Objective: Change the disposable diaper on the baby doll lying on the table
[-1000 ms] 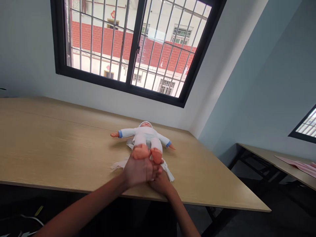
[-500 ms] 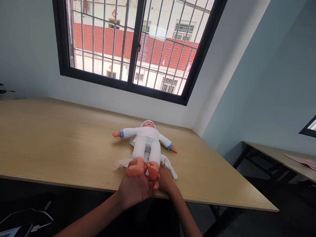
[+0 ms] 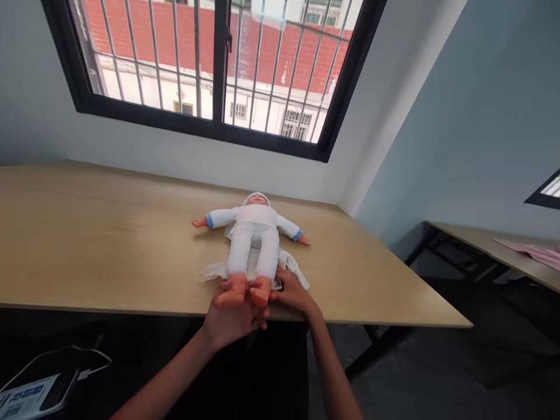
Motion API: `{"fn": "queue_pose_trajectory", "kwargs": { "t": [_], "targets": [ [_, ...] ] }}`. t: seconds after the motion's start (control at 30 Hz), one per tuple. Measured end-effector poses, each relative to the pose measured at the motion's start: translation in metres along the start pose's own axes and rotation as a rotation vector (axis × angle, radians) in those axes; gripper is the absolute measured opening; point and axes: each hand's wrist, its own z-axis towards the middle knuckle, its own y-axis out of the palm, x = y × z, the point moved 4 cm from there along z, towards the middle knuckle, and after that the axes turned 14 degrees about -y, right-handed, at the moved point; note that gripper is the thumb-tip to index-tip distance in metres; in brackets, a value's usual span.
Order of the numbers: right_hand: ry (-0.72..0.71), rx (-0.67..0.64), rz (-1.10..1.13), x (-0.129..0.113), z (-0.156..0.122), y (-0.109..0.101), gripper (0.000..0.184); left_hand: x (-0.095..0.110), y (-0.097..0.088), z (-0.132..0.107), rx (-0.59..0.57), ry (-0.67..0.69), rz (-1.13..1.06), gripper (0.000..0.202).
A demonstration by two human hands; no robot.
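Overhead, a barred window [image 3: 210, 64] with a black frame fills the far wall, with red brick showing beyond it. Below it runs the long wooden table [image 3: 87, 245], its near edge toward me. A second table [image 3: 494, 251] stands well apart at the right and carries a pink sheet [image 3: 534, 252]. Near the front edge of the long table lies the doll [image 3: 254, 233], on its back, dressed in white with blue cuffs and a white cap, arms spread, head toward the window. Under its hips and legs is a crumpled white cloth [image 3: 293, 265], showing on both sides. My left hand [image 3: 230, 318] comes up from below the table edge, fingers curled around the doll's bare feet [image 3: 231, 291], which sit at the edge in my grasp. My right hand [image 3: 293, 294] lies just beside the feet, fingertips touching the cloth by the doll's leg; whether they pinch it or only rest on it I cannot tell. At lower left, below the table, sits a small device [image 3: 30, 394] with a white cable
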Motion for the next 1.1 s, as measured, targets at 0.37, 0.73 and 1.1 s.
{"fn": "queue_pose_trajectory", "kwargs": {
  "t": [0.37,0.73,1.1],
  "targets": [
    [0.419,0.829,0.346,-0.01,-0.194,-0.031,0.026,-0.002,0.004,0.002,0.018,0.016,0.036,0.052],
    [1.537,-0.495,0.329,0.062,-0.229,0.113,0.04,0.002,0.006,0.0,0.119,-0.008,0.027,0.047],
    [1.128,0.022,0.078,0.043,-0.234,0.047,0.033,0.002,0.002,-0.004,0.366,-0.019,0.028,0.04]
  ]
}}
